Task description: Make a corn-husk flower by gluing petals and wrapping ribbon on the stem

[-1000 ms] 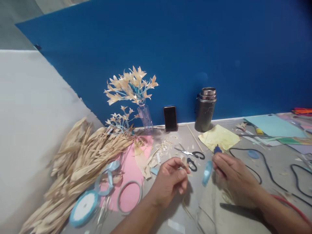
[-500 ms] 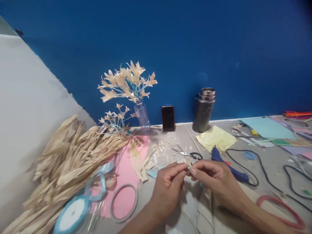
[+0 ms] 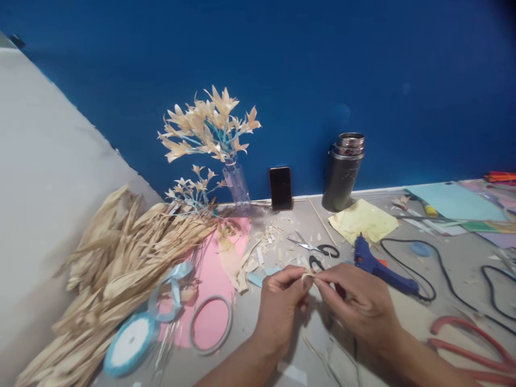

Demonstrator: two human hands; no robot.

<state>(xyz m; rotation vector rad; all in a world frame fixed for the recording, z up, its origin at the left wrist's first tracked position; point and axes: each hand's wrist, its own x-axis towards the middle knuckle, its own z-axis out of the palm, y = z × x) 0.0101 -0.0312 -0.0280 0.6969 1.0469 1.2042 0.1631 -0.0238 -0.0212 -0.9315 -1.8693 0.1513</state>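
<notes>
My left hand [image 3: 280, 309] and my right hand [image 3: 358, 303] meet over the table, fingertips pinched together on a small pale piece of dried husk [image 3: 309, 274]. Fingers cover most of that piece. Just beyond them lie black-handled scissors [image 3: 328, 251], with husk scraps [image 3: 274, 234] scattered around. A blue glue gun [image 3: 377, 269] rests to the right of my right hand. Left of my left hand is pink paper [image 3: 212, 263], partly under a grey ring-shaped tape roll [image 3: 230, 322]. Thin wires [image 3: 318, 352] lie below my hands.
Dried corn husks [image 3: 133, 263] are heaped at left beside a blue ribbon spool [image 3: 131, 341]. Husk flowers [image 3: 213, 126] stand in a clear bottle [image 3: 236, 185]. A phone [image 3: 280, 188] and a metal flask [image 3: 343, 172] stand by the wall. Red-handled pliers [image 3: 471, 322] lie at right.
The view has shifted slightly. My right hand has turned more palm-down, and the fingertips of both hands have come closer over the small piece. More of the scissors' handles shows.
</notes>
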